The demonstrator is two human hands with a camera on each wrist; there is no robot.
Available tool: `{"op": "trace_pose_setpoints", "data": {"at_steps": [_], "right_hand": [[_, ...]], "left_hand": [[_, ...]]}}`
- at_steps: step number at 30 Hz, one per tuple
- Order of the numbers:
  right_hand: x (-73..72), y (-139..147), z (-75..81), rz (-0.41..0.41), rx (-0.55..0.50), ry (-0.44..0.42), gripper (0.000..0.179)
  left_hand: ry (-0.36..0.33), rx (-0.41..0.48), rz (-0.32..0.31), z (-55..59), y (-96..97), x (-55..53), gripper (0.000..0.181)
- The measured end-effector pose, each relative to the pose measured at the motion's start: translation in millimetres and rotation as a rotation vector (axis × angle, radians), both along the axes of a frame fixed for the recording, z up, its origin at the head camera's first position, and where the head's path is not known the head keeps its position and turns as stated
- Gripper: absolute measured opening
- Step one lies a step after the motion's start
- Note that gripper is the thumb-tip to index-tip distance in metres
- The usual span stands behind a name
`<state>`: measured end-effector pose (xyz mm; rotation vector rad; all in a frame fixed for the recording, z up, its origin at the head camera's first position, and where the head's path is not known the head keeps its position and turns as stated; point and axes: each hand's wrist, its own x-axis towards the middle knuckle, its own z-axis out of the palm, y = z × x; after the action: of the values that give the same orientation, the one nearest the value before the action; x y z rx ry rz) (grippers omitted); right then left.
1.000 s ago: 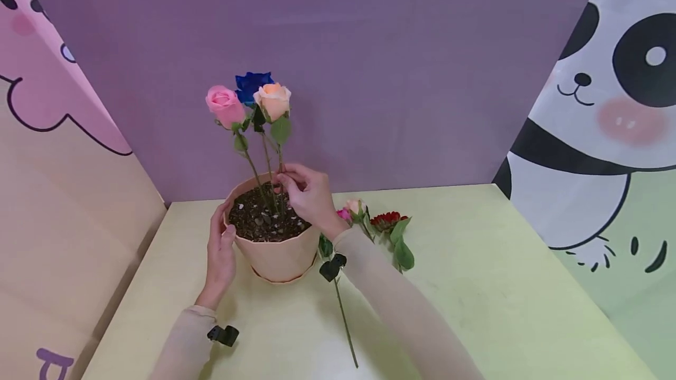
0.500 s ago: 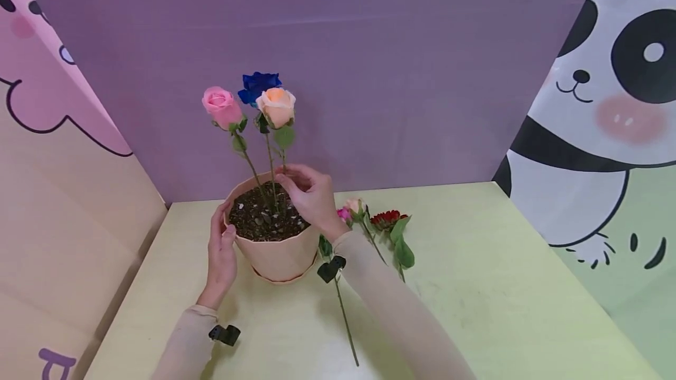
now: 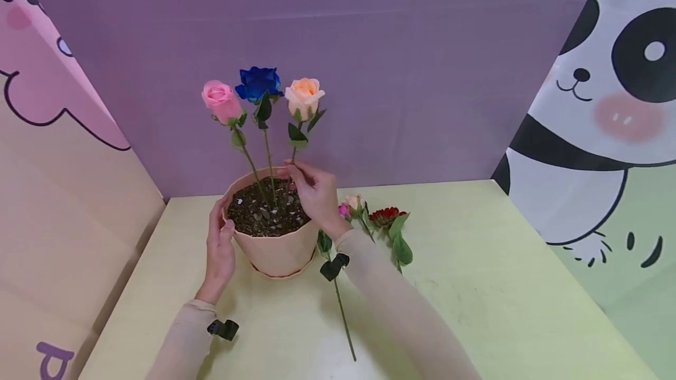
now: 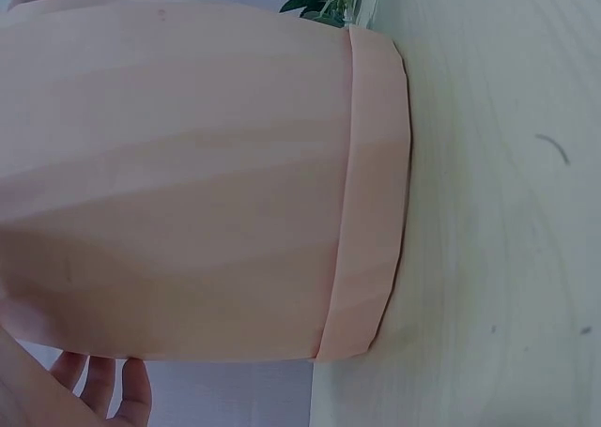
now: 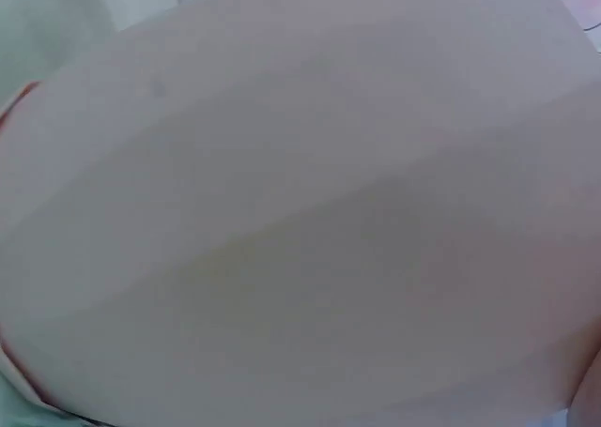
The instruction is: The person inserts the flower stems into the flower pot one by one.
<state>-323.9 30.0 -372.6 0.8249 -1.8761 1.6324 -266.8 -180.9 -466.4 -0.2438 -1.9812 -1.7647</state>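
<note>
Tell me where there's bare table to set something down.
The widest bare patch of table lies right of the red flower and right sleeve. A smaller one sits in front of the flowerpot, between the left sleeve and the long loose stem. It's crowded just right of the flowerpot, where loose flowers lie near the right hand.

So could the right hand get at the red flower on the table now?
Probably, once free: the right hand pinches the potted peach rose by its stem. The red flower lies close by, its bloom uncovered, though the right sleeve seems to hide its stem's end.
</note>
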Motion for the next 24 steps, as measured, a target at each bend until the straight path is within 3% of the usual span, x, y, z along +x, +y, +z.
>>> {"op": "trace_pose_setpoints", "data": {"at_steps": [10,17,24], "right_hand": [[-8.2,-3.1,35.5,-0.008,0.043,0.045,0.025],[-12.8,-7.3,20.9,-0.061,0.225,0.04,0.026],[-15.0,-10.4,13.3,-0.07,0.285,0.019,0.025]], "left_hand": [[0.006,-0.018,-0.006,-1.6,-2.7,-0.8,0.06],[-0.001,-0.025,0.014,-0.3,-2.3,0.2,0.059],[0.004,-0.028,0.009,-0.3,-3.4,-0.8,0.059]]}}
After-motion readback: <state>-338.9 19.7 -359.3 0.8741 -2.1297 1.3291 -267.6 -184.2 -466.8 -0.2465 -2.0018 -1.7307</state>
